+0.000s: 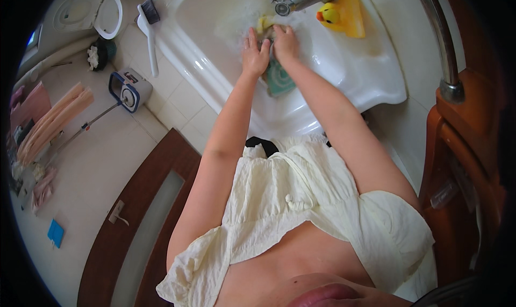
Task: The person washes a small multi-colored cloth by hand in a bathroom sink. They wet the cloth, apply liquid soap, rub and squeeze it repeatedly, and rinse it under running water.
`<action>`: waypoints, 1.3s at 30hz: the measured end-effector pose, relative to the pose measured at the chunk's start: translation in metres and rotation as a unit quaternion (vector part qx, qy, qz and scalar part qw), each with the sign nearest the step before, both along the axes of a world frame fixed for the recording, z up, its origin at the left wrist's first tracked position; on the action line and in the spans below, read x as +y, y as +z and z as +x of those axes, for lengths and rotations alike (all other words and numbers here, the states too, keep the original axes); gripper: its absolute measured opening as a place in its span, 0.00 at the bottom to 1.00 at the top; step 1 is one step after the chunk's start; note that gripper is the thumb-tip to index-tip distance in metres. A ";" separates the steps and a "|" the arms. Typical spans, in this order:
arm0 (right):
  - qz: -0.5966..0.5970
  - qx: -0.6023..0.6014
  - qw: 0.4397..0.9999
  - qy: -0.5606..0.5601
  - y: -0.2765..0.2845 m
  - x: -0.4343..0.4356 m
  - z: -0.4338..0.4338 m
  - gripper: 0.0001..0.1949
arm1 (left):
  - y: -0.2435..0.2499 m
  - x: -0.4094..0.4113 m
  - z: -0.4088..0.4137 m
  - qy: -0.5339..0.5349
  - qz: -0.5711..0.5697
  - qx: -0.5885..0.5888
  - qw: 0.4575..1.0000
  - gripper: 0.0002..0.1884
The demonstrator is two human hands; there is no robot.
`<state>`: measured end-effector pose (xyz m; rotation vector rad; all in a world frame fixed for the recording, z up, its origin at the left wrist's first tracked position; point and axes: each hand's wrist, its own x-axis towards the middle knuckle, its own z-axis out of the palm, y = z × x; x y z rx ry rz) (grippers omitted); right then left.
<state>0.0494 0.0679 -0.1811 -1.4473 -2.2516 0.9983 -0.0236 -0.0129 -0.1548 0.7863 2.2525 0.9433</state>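
A white ceramic washbasin (201, 45) lies before me, with soapy water around both hands. In it a green washboard (281, 79) leans below my wrists. My left hand (256, 56) is spread at the board's upper left, thumb and fingers apart. Close by on the right, my right hand (286, 45) has curled fingers over the board's top; whether they grip anything is hidden. A small wet piece of yellow and whitish cloth (264, 23) lies at the fingertips of both hands.
The metal faucet (300, 1) reaches over the basin just beyond my hands. A yellow rubber duck (330, 14) on a yellow slab (355, 16) sits at the basin's right rim. A white-handled brush (150, 45) rests by the left rim. A mop bucket (131, 90) stands left; a wooden cabinet (463, 145) is right.
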 end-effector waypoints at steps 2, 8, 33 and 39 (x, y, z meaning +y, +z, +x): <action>-0.048 0.095 0.994 -0.035 0.019 -0.009 -0.013 0.13 | 0.011 0.022 -0.004 0.124 0.094 -0.286 0.946 0.38; -0.122 0.303 0.944 0.032 0.134 -0.048 -0.011 0.11 | 0.034 0.020 -0.040 0.191 0.191 -0.823 0.499 0.26; 0.071 -0.070 0.992 0.078 -0.003 0.002 -0.002 0.21 | 0.032 0.008 -0.045 -0.013 -0.060 0.121 0.991 0.35; -0.065 -0.250 0.930 0.262 0.029 0.019 -0.003 0.23 | 0.003 -0.003 -0.024 -0.153 -0.248 0.265 0.919 0.32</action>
